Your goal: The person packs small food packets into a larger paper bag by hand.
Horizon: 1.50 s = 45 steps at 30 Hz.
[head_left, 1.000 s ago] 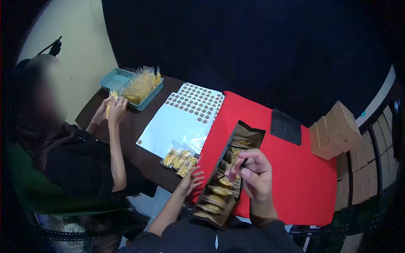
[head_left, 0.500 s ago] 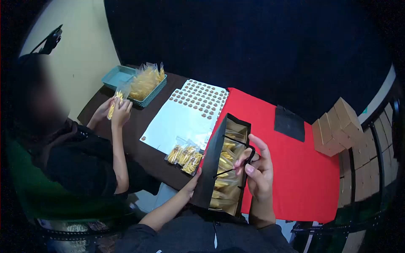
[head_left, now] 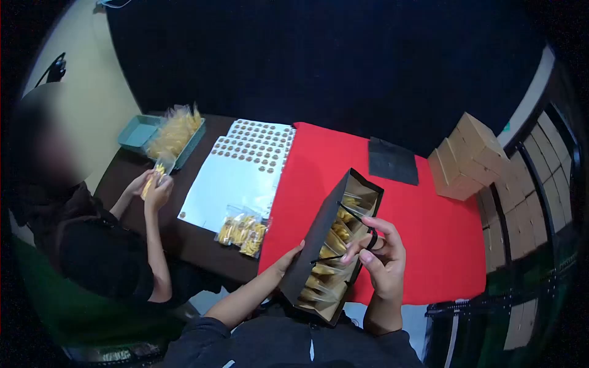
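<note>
**Black bag tilted up, cord in my pinch**

My right hand (head_left: 381,260) pinches thumb and forefinger shut on the cord handle (head_left: 367,222) of the black bag (head_left: 314,245). The bag stands tilted over the red cloth (head_left: 442,245) at the counter's near edge, with yellow snack packets (head_left: 334,242) inside. My left hand (head_left: 287,260) presses against its dark side; I can't tell its grip.

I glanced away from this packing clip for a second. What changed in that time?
The black bag was tipped up, so its outer side now faces left. The right hand now pinches its cord handle; the left hand steadies that side. Loose packets, sticker sheets and boxes stayed put.
</note>
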Motion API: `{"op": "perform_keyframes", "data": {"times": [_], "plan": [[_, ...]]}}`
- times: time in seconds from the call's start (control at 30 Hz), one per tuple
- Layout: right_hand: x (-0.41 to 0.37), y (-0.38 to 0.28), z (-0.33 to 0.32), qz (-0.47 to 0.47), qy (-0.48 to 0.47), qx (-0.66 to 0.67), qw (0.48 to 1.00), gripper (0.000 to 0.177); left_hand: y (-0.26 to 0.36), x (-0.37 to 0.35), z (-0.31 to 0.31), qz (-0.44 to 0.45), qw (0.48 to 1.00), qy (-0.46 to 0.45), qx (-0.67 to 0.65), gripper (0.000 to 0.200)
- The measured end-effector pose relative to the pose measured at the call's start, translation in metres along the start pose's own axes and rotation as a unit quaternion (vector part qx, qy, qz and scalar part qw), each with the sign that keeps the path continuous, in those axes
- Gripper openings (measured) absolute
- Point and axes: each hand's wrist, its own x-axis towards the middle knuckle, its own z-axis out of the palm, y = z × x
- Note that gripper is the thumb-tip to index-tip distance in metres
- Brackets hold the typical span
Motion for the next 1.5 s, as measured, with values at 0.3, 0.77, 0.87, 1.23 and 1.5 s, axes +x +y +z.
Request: {"op": "perform_keyframes", "data": {"times": [0.3,0.77,0.87,1.23,1.5], "plan": [[-0.091,-0.046,-0.09,-0.022,0.112,-0.236,0.965,0.029,-0.083,0.08,0.044,-0.112,0.992,0.029,0.038,0.062],[-0.345,-0.156,-0.182,0.238,0.271,-0.563,0.744,0.078,-0.368,0.223,0.155,-0.473,0.868,-0.056,0.139,0.056],[-0.369,-0.167,-0.186,0.247,0.313,-0.579,0.712,0.077,-0.399,0.241,0.166,-0.509,0.844,-0.055,0.158,0.055],[-0.408,-0.162,-0.298,0.344,0.398,-0.564,0.636,0.06,-0.507,0.34,0.188,-0.576,0.806,0.01,0.134,0.052],[-0.391,-0.222,-0.415,0.165,0.479,-0.586,0.632,0.015,-0.548,0.471,0.246,-0.558,0.824,-0.082,0.05,0.052]]}}
